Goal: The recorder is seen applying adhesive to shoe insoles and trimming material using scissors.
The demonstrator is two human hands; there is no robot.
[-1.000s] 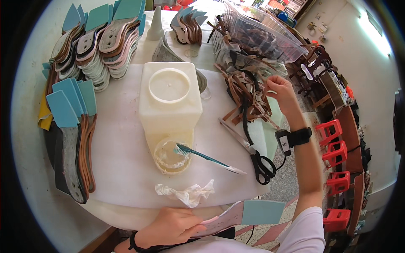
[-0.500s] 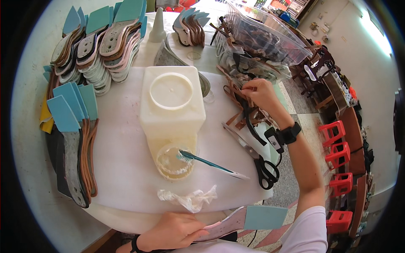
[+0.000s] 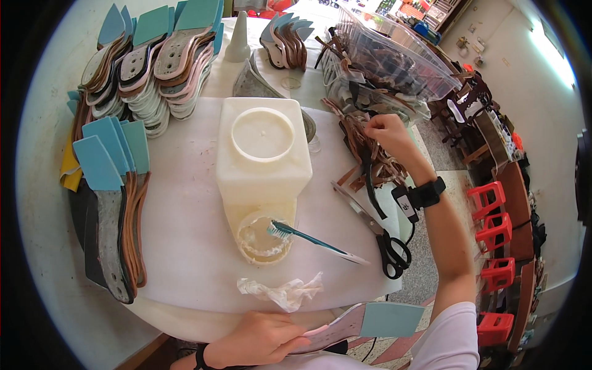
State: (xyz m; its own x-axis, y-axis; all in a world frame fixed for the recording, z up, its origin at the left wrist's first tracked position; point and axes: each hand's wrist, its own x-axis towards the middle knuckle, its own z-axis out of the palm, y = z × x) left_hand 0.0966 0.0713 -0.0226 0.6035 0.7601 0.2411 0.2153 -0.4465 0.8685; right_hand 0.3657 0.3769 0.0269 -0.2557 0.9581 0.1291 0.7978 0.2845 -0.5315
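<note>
At the table's near edge my left hand (image 3: 262,338) is closed on a shoe insole (image 3: 336,325), pale pinkish with a light blue end piece (image 3: 390,319). Part of it is hidden under the fingers. My right hand (image 3: 388,132) reaches across to a heap of thin brown and black leather strips (image 3: 370,154), fingertips pinched on a strip at its upper edge. Below this heap lie black-handled scissors (image 3: 393,254), blades partly over the strips. A green toothbrush (image 3: 320,242) rests with its bristles in a cup-like opening (image 3: 265,243) of white paste, at the foot of a cream plastic container (image 3: 265,166).
Stacked insoles with blue ends (image 3: 185,61) fill the far left, and more (image 3: 117,209) lean at the left edge. A crumpled tissue (image 3: 283,290) lies near me. Clear plastic bins (image 3: 401,43) hold strips at the far right. Red stools (image 3: 487,197) stand beyond the table.
The whole view has shifted slightly, so the table things sit further right. My right hand has drawn its fingers in tighter at the strips; my left hand keeps hold of the insole.
</note>
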